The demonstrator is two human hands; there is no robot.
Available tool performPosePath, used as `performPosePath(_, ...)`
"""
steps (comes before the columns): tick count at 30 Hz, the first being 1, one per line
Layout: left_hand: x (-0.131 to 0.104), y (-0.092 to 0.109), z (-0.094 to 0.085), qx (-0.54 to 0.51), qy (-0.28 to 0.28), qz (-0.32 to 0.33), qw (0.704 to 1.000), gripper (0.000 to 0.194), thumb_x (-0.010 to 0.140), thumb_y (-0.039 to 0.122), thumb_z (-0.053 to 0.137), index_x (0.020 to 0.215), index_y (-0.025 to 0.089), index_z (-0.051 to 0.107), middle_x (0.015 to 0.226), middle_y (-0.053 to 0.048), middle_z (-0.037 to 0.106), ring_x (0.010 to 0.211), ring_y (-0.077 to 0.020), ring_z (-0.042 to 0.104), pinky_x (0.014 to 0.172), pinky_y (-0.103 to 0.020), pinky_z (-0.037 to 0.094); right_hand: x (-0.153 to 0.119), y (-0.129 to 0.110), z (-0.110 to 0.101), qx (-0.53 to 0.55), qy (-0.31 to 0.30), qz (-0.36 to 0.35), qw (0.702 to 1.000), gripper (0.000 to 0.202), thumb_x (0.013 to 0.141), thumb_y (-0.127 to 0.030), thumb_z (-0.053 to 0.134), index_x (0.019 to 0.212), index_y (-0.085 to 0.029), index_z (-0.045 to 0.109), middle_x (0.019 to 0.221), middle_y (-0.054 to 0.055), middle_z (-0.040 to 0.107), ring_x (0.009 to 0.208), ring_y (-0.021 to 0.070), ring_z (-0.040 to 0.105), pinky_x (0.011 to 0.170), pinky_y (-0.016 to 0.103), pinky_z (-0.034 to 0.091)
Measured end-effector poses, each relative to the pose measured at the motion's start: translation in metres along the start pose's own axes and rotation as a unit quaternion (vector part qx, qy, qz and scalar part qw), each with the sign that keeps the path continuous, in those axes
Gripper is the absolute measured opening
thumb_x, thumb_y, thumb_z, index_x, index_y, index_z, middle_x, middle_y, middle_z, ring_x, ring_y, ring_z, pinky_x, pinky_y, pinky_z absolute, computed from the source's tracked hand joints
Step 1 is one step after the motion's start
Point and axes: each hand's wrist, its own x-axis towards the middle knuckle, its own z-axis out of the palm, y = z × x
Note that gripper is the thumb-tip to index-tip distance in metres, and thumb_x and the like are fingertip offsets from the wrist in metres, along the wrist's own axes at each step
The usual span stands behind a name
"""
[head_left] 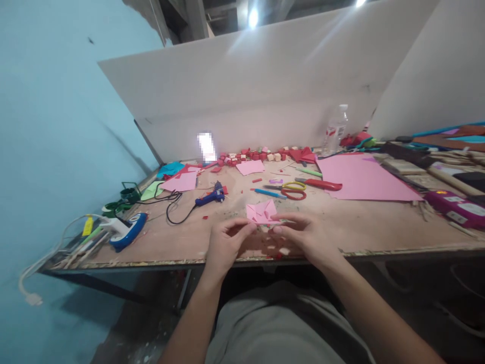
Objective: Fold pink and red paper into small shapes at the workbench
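A small creased piece of pink paper (261,211) is held up near the front edge of the table, between both hands. My left hand (229,242) pinches its lower left corner between thumb and fingers. At the lower right corner, the thumb and fingers of my right hand (306,233) are closed on the same paper. Just beyond the paper lie a blue pen (270,193) and scissors (293,195) with yellow and red handles. Small red and pink scraps are scattered under and near the hands.
A blue glue gun (210,197) with a black cord lies left of centre. Further right are a red cutter (324,184) and a large pink sheet (364,177). Red paper pieces (242,157), a lit phone (206,146) and a plastic bottle (335,130) line the back.
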Motion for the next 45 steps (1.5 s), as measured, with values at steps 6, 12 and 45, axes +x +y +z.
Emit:
performPosePath(6,0.0021,0.0006,0.0001,-0.007,-0.002,0.000,1.000,0.011,0.071,0.027,0.080,0.075,0.017,0.080,0.074,-0.004,0.079,0.072,-0.0193,0.073,0.069,-0.025,0.058,-0.0001,-0.0034,0.0020,-0.020,0.019,-0.028,0.999,0.027,0.067,-0.042,0.090,0.079,-0.020,0.080,0.078,0.005,0.078,0.070,0.0190,0.071,0.064,0.028,0.057)
performPosePath(12,-0.0001,-0.0006,0.0016,-0.003,0.005,-0.019,1.000,0.018,0.074,0.033,0.081,0.075,0.015,0.080,0.067,-0.003,0.076,0.059,-0.0162,0.067,0.055,-0.023,0.052,0.0000,-0.0040,0.0039,-0.037,0.031,-0.034,0.998,0.032,0.070,-0.049,0.086,0.074,-0.018,0.079,0.070,0.005,0.075,0.060,0.0175,0.068,0.057,0.027,0.055)
performPosePath(45,-0.0019,-0.0023,0.0027,-0.001,0.013,-0.012,1.000,0.015,0.072,0.029,0.084,0.071,0.016,0.078,0.065,-0.002,0.074,0.060,-0.0156,0.065,0.056,-0.022,0.051,0.0022,0.0044,0.0031,-0.045,0.019,-0.083,0.995,0.034,0.071,-0.045,0.087,0.063,-0.019,0.068,0.064,0.002,0.069,0.051,0.0124,0.056,0.048,0.025,0.043)
